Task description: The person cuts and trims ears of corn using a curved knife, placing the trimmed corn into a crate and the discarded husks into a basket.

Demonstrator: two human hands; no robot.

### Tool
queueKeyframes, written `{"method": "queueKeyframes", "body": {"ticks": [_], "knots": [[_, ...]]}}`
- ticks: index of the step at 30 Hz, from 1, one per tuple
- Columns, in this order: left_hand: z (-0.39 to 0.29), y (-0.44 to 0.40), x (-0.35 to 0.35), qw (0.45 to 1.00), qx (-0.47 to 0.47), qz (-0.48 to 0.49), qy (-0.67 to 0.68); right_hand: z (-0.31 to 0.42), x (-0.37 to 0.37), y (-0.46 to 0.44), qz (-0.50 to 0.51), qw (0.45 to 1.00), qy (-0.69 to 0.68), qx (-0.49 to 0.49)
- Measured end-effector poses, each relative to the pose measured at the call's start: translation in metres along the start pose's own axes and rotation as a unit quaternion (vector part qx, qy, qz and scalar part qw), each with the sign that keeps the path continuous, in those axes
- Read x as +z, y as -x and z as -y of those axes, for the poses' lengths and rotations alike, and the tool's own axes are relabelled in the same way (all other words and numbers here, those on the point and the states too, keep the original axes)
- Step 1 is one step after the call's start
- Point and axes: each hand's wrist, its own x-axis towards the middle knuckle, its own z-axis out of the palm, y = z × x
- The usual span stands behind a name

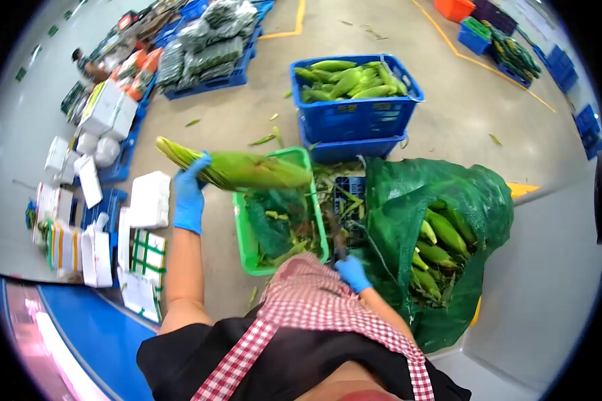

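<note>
My left hand (191,194), in a blue glove, is closed round the narrow end of a green corn ear in its husk (261,171). The ear lies level above a green crate (244,234), which holds dark green netting and husk scraps. My right hand (352,273), gloved in blue, grips a knife (340,242) whose blurred blade points away from me. To the right, a green mesh sack (408,194) lies open with several corn ears (441,234) inside.
Two stacked blue crates (354,123) stand ahead, the upper one full of corn (354,80). White foam boxes (150,200) are at left. Bagged produce (211,57) sits on a blue pallet. Far left, a person (90,65) is near other goods. A grey wall (548,260) is at right.
</note>
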Motion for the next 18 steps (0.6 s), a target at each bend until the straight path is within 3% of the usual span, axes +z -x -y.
{"method": "queueKeyframes", "body": {"ticks": [2,3,4,5,6,8,10,11,13,16,18], "knots": [[0.005,-0.013,-0.033,0.981,0.071,0.072,0.164,0.02,-0.025,0.005,-0.048,0.981,-0.185,0.037],[0.013,-0.018,-0.035,0.954,0.083,0.109,0.265,0.044,-0.045,0.013,-0.043,0.98,-0.189,0.052],[0.053,-0.044,-0.036,0.948,0.083,0.081,0.296,0.044,-0.048,0.004,-0.041,0.978,-0.201,0.04],[0.05,-0.024,-0.004,0.911,0.043,0.144,0.385,0.044,-0.049,-0.006,-0.04,0.976,-0.21,0.027],[0.071,-0.045,-0.01,0.912,0.052,0.096,0.396,0.049,-0.048,-0.014,-0.058,0.976,-0.209,-0.003],[0.09,-0.051,0.007,0.926,-0.008,0.134,0.354,0.052,-0.049,-0.023,-0.092,0.973,-0.203,-0.057],[0.105,-0.064,0.012,0.982,-0.04,0.152,0.106,0.101,-0.065,0.001,-0.145,0.953,-0.234,-0.131],[0.092,-0.049,0.036,0.987,0.015,0.138,-0.085,0.137,-0.075,0.02,-0.171,0.938,-0.251,-0.166],[0.09,-0.033,0.057,0.934,-0.132,0.23,-0.24,0.198,-0.098,0.06,-0.219,0.903,-0.287,-0.235],[0.11,-0.011,0.059,0.862,-0.381,0.293,-0.163,0.241,-0.111,0.081,-0.299,0.777,-0.39,-0.394],[0.133,0.0,0.04,0.828,-0.474,0.295,-0.056,0.244,-0.115,0.079,-0.346,0.79,-0.302,-0.405]]}}
